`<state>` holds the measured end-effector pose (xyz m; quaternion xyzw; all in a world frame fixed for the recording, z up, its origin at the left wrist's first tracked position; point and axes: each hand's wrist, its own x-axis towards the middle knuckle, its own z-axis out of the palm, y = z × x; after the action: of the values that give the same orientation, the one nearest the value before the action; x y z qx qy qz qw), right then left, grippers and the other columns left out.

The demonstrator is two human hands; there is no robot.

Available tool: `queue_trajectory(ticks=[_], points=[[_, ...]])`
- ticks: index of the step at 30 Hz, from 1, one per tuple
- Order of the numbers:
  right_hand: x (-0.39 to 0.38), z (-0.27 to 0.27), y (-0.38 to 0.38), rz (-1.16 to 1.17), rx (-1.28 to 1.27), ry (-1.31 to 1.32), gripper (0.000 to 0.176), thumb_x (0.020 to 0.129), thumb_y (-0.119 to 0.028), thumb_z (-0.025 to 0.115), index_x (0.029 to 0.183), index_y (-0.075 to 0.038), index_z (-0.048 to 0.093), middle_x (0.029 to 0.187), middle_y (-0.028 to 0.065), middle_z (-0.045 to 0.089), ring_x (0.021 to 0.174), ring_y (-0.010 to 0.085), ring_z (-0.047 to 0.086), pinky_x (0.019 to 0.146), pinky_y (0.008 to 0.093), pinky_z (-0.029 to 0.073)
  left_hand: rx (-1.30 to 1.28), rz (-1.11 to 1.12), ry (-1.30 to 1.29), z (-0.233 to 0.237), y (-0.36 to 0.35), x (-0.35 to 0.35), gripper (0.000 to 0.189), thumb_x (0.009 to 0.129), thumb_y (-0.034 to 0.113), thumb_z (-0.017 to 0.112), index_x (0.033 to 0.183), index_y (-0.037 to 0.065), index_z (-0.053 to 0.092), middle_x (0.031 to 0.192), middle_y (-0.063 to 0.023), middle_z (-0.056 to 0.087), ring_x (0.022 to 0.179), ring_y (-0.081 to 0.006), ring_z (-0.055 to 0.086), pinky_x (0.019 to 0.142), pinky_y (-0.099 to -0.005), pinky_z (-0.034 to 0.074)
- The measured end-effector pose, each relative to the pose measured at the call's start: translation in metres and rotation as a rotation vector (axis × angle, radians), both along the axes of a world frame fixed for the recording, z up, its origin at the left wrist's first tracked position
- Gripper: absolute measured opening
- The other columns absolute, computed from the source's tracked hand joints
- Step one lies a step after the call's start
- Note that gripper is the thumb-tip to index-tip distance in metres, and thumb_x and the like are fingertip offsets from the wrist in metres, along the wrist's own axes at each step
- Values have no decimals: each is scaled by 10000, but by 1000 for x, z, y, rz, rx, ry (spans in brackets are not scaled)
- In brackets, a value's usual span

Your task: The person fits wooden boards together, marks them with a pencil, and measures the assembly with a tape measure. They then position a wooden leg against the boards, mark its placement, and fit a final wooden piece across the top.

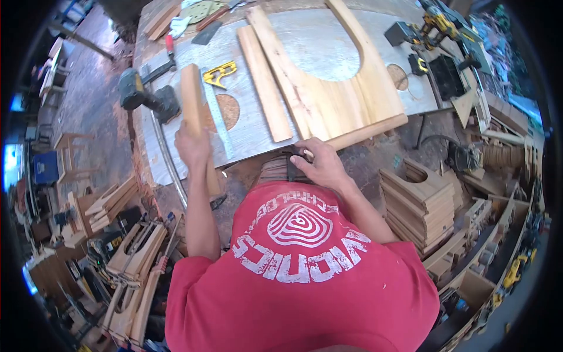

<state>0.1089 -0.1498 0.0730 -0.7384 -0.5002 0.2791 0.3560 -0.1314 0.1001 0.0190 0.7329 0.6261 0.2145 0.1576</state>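
My left hand [193, 148] is closed around a narrow wooden board [191, 94], which stands out past the near edge of the worktable [243, 117]. At the table's front edge, my right hand [322, 165] has its fingers curled together around a small pale-tipped item, too small to name; a dark object hangs just below it. Between the hands lies a combination square [218, 108] with a yellow head. Beside it rest a loose wooden strip [265, 88] and a wide wooden panel [328, 100] with a U-shaped cutout.
A cordless drill [148, 97] and a red-handled clamp [161, 67] are at the table's left. Another yellow drill [437, 26] and a tape measure [418, 64] sit at the right. Stacked cut boards [416, 205] stand on the floor at right, with more wooden parts [138, 252] at left.
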Motion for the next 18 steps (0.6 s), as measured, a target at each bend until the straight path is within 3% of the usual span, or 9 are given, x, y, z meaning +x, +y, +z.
queue_trajectory(ticks=[2,3,6,7,8,10,13,15,18], points=[[-3,-3,-9,-61,45,82,404,887,-253,759,1166,29,680,1073,227,690,934,365,695,804,436,547,145,-35,-185,0,-4,-9,715,826,250,810,1403,-44,506,1233,-223,604,1140,-411,586,1013,-464,472],[-4,-12,-16,-88,99,77,426,888,-264,778,1173,36,679,1004,181,712,817,269,701,725,389,546,133,-57,-279,15,-10,-5,720,830,228,812,1416,-42,492,1244,-213,603,1146,-387,592,1004,-449,481],[-6,-12,-21,-233,34,372,453,900,-292,781,1182,46,674,881,77,691,740,149,644,684,320,518,65,-147,-605,89,-42,20,743,841,165,818,1454,-35,450,1286,-185,595,1156,-313,602,982,-407,502],[-4,-8,-18,-224,120,453,516,888,-279,805,1238,62,640,821,-1,645,678,49,535,598,237,453,40,-214,-748,104,-51,36,753,844,147,818,1467,-31,435,1305,-178,590,1156,-287,602,977,-395,506],[1,5,-11,-227,135,485,541,880,-267,813,1260,67,622,809,-9,636,656,33,508,568,225,424,17,-283,-890,111,-57,51,764,846,128,818,1480,-27,419,1325,-171,584,1156,-260,602,972,-382,509],[15,49,2,-241,173,551,596,862,-242,830,1302,77,586,783,-25,618,610,1,455,510,202,364,-3,-489,-936,108,-66,79,840,842,102,826,1517,-29,344,1363,-176,568,1159,-236,598,992,-369,511],[27,117,19,-203,381,454,660,833,-211,848,1343,80,547,746,-48,588,561,-19,375,460,195,267,-231,-698,-1127,125,-99,124,895,842,87,834,1533,-44,281,1423,-210,536,1264,-263,565,1058,-388,487],[36,137,22,-192,340,394,645,824,-195,864,1334,63,565,931,44,688,630,8,510,509,193,399,-362,-849,-1220,125,-111,142,913,843,62,830,1545,-48,257,1476,-236,499,1347,-299,521,1108,-413,451],[42,131,31,-145,587,504,598,818,-184,878,1296,40,598,982,73,708,812,103,652,683,259,538,-473,-1032,-1359,114,-115,164,941,839,61,834,1555,-49,234,1495,-242,479,1335,-310,531,1110,-408,451]])
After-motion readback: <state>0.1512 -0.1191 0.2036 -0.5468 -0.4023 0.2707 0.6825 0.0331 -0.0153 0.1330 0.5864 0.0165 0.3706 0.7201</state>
